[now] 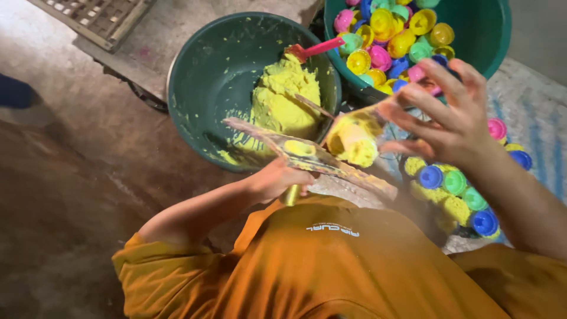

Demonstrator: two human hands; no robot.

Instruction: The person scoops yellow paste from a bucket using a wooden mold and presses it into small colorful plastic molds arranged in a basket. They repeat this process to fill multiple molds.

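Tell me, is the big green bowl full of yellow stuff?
Partly full: the yellow paste heaps on one side of the green basin, the rest smeared.

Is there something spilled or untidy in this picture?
Yes. Yellow paste is smeared up the inner wall of the green basin, and it coats the flat tool in the left hand.
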